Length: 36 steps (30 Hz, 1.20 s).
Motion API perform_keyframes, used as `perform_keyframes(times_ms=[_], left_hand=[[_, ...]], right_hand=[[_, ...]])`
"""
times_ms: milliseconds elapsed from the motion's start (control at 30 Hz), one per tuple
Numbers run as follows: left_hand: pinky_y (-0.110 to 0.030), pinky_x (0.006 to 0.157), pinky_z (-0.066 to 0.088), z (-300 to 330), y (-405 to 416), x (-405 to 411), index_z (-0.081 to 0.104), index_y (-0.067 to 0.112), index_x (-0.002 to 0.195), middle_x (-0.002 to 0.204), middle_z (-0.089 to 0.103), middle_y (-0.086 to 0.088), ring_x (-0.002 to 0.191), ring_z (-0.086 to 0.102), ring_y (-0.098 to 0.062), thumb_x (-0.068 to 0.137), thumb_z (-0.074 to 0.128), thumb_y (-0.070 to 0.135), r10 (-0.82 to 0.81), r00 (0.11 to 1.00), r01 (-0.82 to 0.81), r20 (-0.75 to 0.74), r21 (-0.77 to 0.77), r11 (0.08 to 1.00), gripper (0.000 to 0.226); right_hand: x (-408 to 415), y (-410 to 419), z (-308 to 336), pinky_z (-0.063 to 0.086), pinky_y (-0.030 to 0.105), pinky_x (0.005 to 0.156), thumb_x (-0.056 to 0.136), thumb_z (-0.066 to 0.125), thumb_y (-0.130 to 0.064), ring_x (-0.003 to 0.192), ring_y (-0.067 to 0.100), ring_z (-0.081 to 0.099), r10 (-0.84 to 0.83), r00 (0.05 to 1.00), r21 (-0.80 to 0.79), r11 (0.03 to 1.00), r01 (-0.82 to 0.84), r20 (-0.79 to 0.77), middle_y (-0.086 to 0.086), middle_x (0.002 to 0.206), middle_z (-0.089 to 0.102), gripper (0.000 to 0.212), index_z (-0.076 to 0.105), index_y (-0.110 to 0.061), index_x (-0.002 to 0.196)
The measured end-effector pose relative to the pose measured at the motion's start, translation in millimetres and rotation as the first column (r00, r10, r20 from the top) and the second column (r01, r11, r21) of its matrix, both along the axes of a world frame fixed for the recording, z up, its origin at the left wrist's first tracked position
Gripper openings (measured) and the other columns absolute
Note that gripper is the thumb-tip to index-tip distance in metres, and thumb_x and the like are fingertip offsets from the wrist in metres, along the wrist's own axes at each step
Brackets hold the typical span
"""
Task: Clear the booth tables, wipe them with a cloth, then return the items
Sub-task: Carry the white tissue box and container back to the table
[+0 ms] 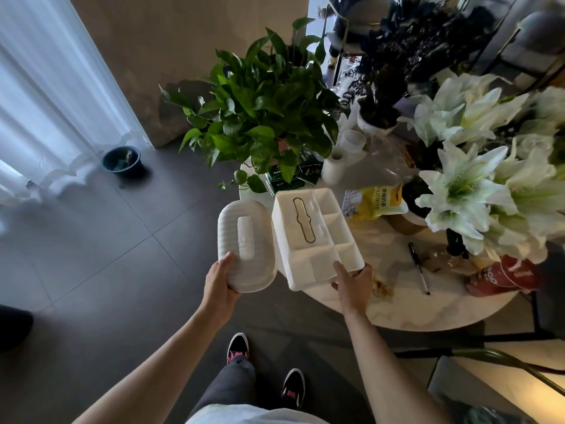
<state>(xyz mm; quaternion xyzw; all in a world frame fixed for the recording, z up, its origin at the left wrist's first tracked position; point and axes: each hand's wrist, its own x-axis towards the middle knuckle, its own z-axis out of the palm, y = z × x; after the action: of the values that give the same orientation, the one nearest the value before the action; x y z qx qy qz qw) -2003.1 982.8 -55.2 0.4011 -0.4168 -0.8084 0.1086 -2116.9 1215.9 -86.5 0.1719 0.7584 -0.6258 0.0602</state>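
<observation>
My left hand [220, 280] grips the near end of a white oval tissue box [246, 244], held in the air over the floor left of the table. My right hand [351, 281] grips the near corner of a white rectangular tissue organiser [315, 234] with side compartments; it is tilted at the edge of the round marble table [428, 310]. The two white boxes are side by side, almost touching.
On the table stand a green leafy pot plant [263, 114], white lilies [477, 185], a dark plant [394, 71], a paper roll [334, 166], a yellow packet [379, 200], a pen [419, 267] and a red packet [504, 275]. A dark pot [122, 160] sits on the floor by the curtain.
</observation>
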Motion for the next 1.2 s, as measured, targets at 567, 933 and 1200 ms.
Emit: perform_keyframes(times_ms=[567, 933, 1200], left_hand=[[-0.040, 0.064, 0.061, 43, -2, 13, 0.064, 0.009, 0.114, 0.104, 0.072, -0.010, 0.087, 0.073, -0.021, 0.099, 0.059, 0.035, -0.304, 0.952, 0.299, -0.037, -0.093, 0.950, 0.030], [-0.036, 0.058, 0.058, 64, 13, 71, 0.055, 0.010, 0.126, 0.117, 0.066, -0.013, 0.099, 0.068, -0.027, 0.093, 0.066, 0.040, -0.629, 0.776, 0.631, 0.053, -0.086, 0.771, 0.046], [-0.044, 0.068, 0.060, 71, 98, 117, 0.051, 0.016, 0.137, 0.126, 0.065, -0.012, 0.113, 0.065, -0.031, 0.086, 0.072, 0.046, -0.822, 0.569, 0.817, 0.009, -0.118, 0.564, 0.063]], right_hand=[[106, 0, 101, 0.063, 0.045, 0.070, 0.079, 0.082, -0.019, 0.098, 0.016, 0.069, -0.402, 0.909, -0.172, 0.909, 0.381, -0.108, -0.002, 0.110, 0.067, 0.052, 0.052, -0.016, 0.121], [246, 3, 135, 0.063, 0.040, 0.068, 0.079, 0.081, -0.019, 0.092, 0.011, 0.067, -0.695, 0.715, -0.125, 0.718, 0.685, -0.072, -0.005, 0.108, 0.064, 0.048, 0.051, -0.020, 0.116], [353, 62, 147, 0.063, 0.043, 0.072, 0.074, 0.082, -0.025, 0.087, 0.013, 0.064, -0.873, 0.483, -0.093, 0.488, 0.868, -0.069, -0.007, 0.103, 0.060, 0.056, 0.048, -0.021, 0.119]])
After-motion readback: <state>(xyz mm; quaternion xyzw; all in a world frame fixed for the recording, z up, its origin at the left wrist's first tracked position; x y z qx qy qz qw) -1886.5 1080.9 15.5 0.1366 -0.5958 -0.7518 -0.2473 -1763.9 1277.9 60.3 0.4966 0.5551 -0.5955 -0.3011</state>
